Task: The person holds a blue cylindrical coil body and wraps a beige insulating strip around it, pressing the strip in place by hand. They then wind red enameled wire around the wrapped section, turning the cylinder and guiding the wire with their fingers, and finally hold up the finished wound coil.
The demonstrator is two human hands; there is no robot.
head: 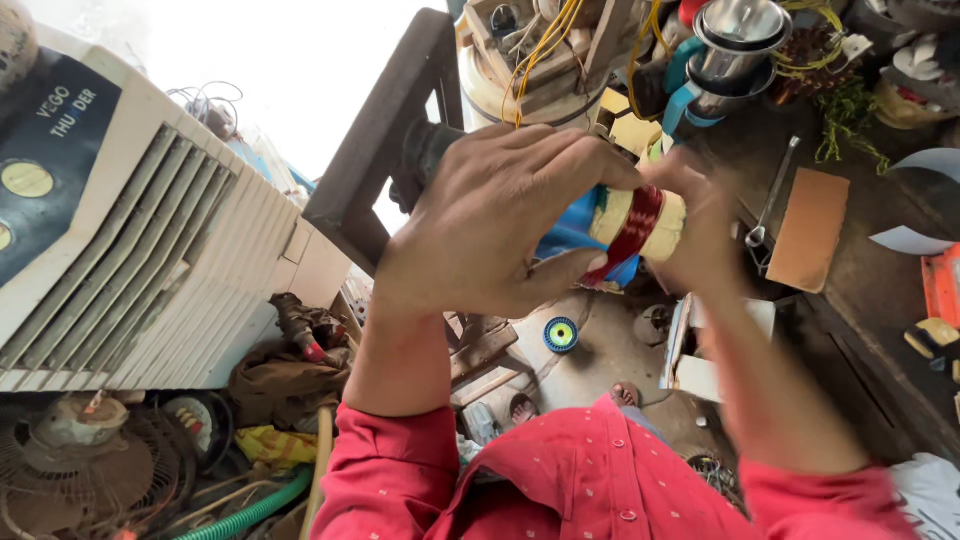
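Observation:
My left hand (490, 220) and my right hand (705, 225) meet in front of me on a small cream-coloured spool (660, 222) wound with red copper wire (636, 228). Left fingers wrap over the spool's left end, with the thumb underneath against the red winding. The right hand, blurred by motion, grips the spool's right end. Both forearms wear red sleeves (590, 480). The spool is held in the air above the floor, in front of a dark metal winding frame (385, 140).
A white air cooler with louvres (130, 230) stands at the left. A cluttered dark workbench (850, 250) with a metal tool, a brown card and steel vessels (735, 45) runs along the right. Fan parts, a green hose (250, 512) and rags lie on the floor.

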